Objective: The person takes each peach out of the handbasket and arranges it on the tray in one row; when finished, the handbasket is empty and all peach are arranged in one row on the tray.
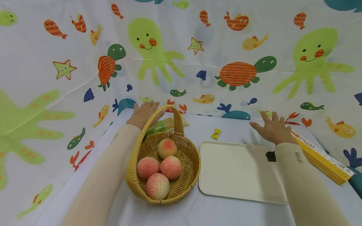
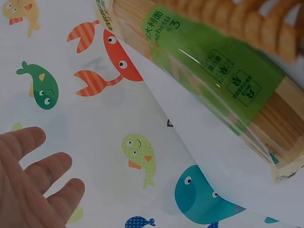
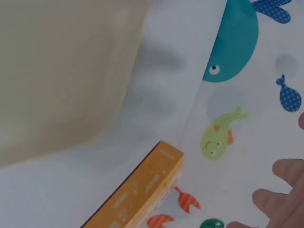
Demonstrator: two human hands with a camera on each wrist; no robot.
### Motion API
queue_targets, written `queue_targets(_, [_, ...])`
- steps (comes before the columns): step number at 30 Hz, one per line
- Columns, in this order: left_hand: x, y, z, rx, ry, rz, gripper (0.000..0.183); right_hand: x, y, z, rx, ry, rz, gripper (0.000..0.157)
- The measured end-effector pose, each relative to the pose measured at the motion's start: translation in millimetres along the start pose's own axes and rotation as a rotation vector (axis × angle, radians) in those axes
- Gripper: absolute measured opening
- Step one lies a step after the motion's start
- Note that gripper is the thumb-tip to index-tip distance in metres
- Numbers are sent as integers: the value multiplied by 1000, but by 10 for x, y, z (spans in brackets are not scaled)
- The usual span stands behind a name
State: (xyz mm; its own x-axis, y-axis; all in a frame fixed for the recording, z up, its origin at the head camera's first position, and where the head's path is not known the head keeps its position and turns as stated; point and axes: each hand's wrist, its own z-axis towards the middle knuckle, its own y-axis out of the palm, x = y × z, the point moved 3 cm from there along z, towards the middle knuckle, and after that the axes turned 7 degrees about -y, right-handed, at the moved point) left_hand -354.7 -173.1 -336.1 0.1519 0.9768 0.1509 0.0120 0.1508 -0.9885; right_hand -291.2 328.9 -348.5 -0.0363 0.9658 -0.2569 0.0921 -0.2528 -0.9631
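My left hand (image 1: 145, 114) is held out with its fingers spread, behind the wicker basket (image 1: 195, 163) and near a pack of spaghetti (image 1: 167, 125). In the left wrist view that spaghetti pack (image 2: 223, 71) shows its green label, apart from the fingers (image 2: 50, 171). Several peaches (image 1: 170, 167) lie inside the basket. Over the far right corner of a cream tray (image 1: 240, 169), my right hand (image 1: 273, 129) hovers with fingers apart, holding nothing. A long yellow box (image 1: 322, 157) lies beside the right forearm; its orange end (image 3: 142, 185) appears in the right wrist view.
A small yellow packet (image 1: 216, 134) lies on the white table behind the tray. At the back and left hangs a white cloth (image 1: 175, 28) printed with sea animals. The basket's tall handle (image 1: 178, 121) arches up close to the left forearm.
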Motion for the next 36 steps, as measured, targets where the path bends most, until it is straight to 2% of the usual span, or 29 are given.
queue_targets(3, [11, -26, -13, -13, -3, -3, 79, -39, 24, 22, -4, -19, 1, 106])
queue_targets(8, [42, -119, -54, -51, -4, -77, 80, -168, 58, 50, -12, -58, 23, 104])
queue_targets(15, [57, -187, -118, -96, 28, -166, 82, -548, 62, 20, -44, -146, 129, 101])
queue_targets(20, [100, -232, -306, -167, 86, -315, 80, -945, 119, -100, -14, -280, 283, 93])
queue_targets(23, [78, -229, -431, -184, 137, -400, 76, -1204, 201, -211, 19, -367, 379, 86])
queue_targets(25, [43, -230, -523, -187, 146, -445, 73, -1383, 256, -303, 32, -423, 436, 83])
queue_targets(29, [-70, -237, -726, -205, 90, -495, 74, -1734, 371, -500, 15, -546, 550, 79])
queue_targets(32, [-154, -233, -874, -220, 48, -518, 76, -1949, 461, -619, -40, -618, 605, 79])
queue_targets(36, [-265, -191, -1041, -221, 21, -545, 69, -2164, 578, -704, -126, -690, 650, 76])
